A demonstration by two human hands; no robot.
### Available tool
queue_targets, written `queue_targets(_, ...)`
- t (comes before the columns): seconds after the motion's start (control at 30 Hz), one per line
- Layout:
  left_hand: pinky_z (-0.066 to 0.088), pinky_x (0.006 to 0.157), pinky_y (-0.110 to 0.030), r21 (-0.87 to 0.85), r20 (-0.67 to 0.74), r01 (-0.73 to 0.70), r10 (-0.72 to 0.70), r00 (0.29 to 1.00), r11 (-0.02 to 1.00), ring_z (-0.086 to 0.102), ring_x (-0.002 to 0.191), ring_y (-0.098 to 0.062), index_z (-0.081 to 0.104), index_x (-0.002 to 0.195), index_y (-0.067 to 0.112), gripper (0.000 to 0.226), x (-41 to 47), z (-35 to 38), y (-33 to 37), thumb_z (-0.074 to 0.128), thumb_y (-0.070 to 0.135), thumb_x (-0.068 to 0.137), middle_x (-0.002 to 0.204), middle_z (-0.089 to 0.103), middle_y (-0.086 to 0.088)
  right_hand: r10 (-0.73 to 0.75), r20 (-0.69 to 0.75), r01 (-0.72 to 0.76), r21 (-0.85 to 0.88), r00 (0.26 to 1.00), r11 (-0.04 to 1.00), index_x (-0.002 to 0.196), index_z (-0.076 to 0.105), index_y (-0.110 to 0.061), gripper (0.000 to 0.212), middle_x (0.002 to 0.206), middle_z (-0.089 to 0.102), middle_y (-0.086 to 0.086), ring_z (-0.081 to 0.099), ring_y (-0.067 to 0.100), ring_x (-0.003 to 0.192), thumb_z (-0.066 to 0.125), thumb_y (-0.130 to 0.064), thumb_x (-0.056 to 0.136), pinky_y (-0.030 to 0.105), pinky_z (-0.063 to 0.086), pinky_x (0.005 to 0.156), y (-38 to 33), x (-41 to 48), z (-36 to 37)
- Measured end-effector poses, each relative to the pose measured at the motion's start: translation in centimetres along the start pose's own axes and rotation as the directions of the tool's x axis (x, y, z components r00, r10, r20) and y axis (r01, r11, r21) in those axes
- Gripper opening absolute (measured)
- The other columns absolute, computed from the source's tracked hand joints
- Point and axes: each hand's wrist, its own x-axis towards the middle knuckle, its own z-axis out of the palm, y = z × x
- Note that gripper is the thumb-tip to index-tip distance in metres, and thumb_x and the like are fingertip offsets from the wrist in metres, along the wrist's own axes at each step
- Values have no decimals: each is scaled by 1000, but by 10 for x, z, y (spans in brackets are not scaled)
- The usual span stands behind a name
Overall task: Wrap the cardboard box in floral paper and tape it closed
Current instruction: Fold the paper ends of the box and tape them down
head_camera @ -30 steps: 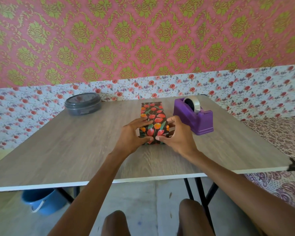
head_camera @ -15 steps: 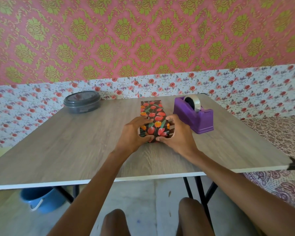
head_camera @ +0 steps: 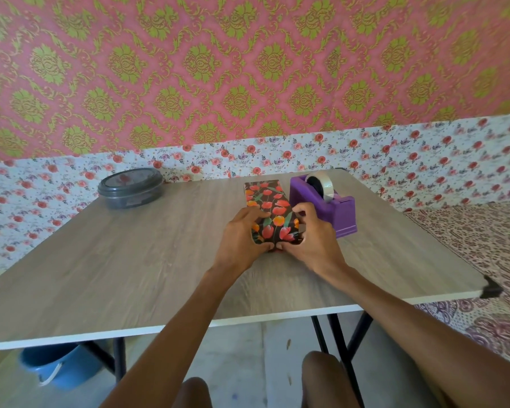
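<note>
Cardboard box, clad in floral paper, is gripped endwise by left hand and right hand; lidded tub to its left, contents indistinct.

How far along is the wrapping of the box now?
Done: the wrapped box shows floral print along its top. In hand: the left hand and right hand grip its near end, folding the flaps. Left: taping that end; the tape dispenser stands beside it, untouched.
</note>
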Motion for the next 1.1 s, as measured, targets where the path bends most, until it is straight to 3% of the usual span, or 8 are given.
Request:
queue_targets(0.17,38,85,-7,21,14,33,-33,999,999,53,111,-9,54,126,24,66,8,8,9,88,27,69,135,50,3,63,265,-72,24,962,997,143,39,-19,78,122,65,11,68,19,92,82,-16,79,31,55,81,5,17,-38)
queue_targets(0.3,46,95,-26,7,20,85,-85,996,996,54,119,-15,37,140,28,86,10,11,17,86,35,69,139,47,4,21,-62,-24,-56,998,998,91,69,-13,7,85,71,1,68,13,72,63,-8,92,38,58,72,31,45,-68)
queue_targets(0.43,47,100,-34,27,38,104,-105,994,994,53,122,-17,33,144,29,92,15,13,20,85,38,69,141,45,4,175,-51,-179,-431,983,884,80,56,-10,32,83,57,7,58,23,77,42,-28,103,31,45,59,45,74,-97)
queue_targets(0.53,47,100,-32,73,49,75,-78,996,995,52,122,-16,41,142,27,86,17,13,17,85,39,69,141,43,5,511,251,-493,-134,822,860,88,59,-8,55,80,58,7,61,21,71,33,-53,103,26,46,56,41,88,-98)
queue_targets(0.63,47,100,-31,87,51,74,-79,996,993,51,121,-14,43,142,26,86,18,13,17,85,40,69,141,42,5,658,412,-763,172,630,623,118,56,-9,33,96,62,7,60,20,85,47,-38,104,33,58,66,29,100,-108)
queue_targets(0.8,49,100,-32,77,63,69,-74,995,995,52,120,-14,43,141,26,84,19,12,15,85,41,70,141,43,6,709,489,-861,286,509,421,107,60,-1,13,107,60,13,57,26,87,62,0,94,51,57,86,23,107,-119)
queue_targets(0.97,48,100,-32,85,61,58,-64,996,995,52,122,-15,44,141,26,82,18,12,15,84,39,71,141,43,5,728,570,-911,366,380,190,108,69,0,27,113,65,12,62,28,97,73,7,81,52,60,54,27,99,-105)
queue_targets(1.1,48,101,-32,93,70,67,-73,995,993,51,123,-16,42,142,26,82,19,12,14,84,40,72,142,41,4,712,584,-898,411,389,153,100,70,3,15,121,67,6,58,25,114,64,10,89,54,60,69,31,96,-103)
